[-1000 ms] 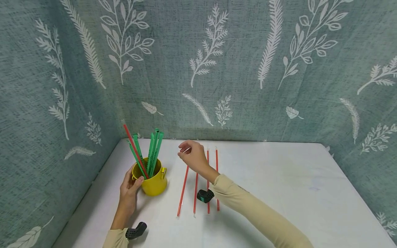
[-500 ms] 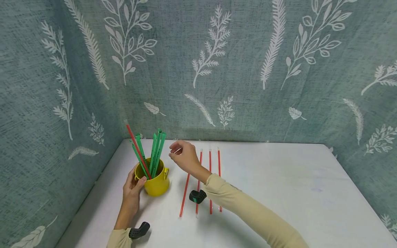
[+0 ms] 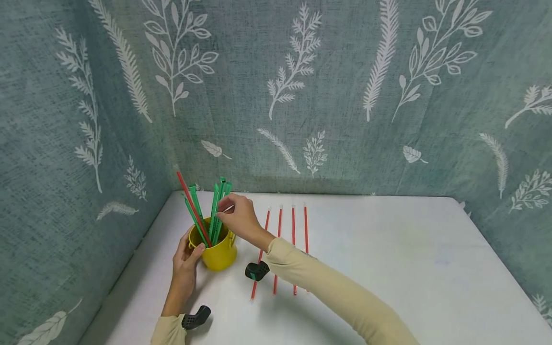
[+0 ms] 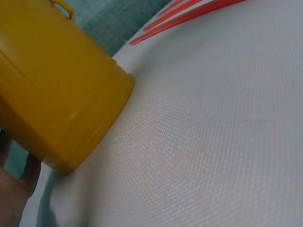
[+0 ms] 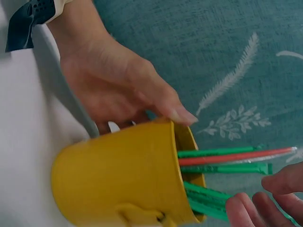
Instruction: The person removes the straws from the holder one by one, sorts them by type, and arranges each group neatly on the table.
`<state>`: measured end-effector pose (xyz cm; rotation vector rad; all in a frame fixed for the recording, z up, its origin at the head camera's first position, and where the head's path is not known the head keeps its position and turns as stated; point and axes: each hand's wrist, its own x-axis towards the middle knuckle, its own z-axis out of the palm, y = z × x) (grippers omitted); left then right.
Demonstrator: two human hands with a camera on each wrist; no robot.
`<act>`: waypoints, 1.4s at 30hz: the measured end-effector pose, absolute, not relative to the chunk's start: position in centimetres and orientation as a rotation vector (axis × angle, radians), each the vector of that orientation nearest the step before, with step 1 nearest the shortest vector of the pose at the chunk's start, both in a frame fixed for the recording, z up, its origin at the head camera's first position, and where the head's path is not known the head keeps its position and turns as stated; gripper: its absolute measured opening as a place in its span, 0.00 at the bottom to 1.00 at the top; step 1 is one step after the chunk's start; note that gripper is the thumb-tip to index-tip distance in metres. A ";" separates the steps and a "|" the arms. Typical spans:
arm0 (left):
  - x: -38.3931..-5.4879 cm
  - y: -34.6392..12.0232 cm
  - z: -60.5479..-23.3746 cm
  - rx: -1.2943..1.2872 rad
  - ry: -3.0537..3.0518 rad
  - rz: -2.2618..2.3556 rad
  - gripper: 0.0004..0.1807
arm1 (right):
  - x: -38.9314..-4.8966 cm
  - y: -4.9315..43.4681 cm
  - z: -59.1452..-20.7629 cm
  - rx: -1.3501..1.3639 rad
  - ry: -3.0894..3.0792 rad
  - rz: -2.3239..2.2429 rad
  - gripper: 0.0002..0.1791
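Observation:
A small yellow bucket (image 3: 219, 258) stands at the left of the table, with several green wrapped straws (image 3: 214, 203) and one red straw (image 3: 188, 194) leaning in it. My left hand (image 3: 184, 268) grips the bucket's left side, its thumb at the rim, as the right wrist view also shows. Over the bucket's right side, my right hand (image 3: 240, 216) has its bent fingers (image 5: 262, 208) beside the upper part of the green straws. A gap shows between its thumb and fingers. Only the bucket's lower wall (image 4: 61, 85) and part of the left hand appear in the left wrist view.
Several red straws (image 3: 279, 225) lie roughly parallel on the white table (image 3: 379, 249), right of the bucket and partly under the right forearm. Leaf-patterned green-grey cloth (image 3: 241, 96) hangs behind and along the left side. Dark cameras (image 3: 257, 271) sit at both wrists.
My right hand has moved left from above the red straws on the table to the green straws in the bucket. The left hand keeps its hold on the bucket.

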<state>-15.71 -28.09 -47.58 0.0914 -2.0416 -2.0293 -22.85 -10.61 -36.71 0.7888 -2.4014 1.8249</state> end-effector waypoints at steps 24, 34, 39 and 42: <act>-15.4 -28.1 -47.9 0.060 -1.970 -2.070 0.31 | -22.5 -16.6 -39.1 0.719 -2.412 1.600 0.11; -15.6 -28.1 -48.2 0.054 -1.968 -2.069 0.32 | -22.2 -17.1 -40.3 0.720 -2.433 1.437 0.11; -15.5 -28.2 -48.0 0.069 -2.001 -2.063 0.33 | -22.3 -17.2 -40.6 0.730 -2.405 1.381 0.13; -15.5 -28.2 -47.9 0.077 -2.011 -2.059 0.32 | -22.3 -17.2 -40.7 0.723 -2.402 1.373 0.11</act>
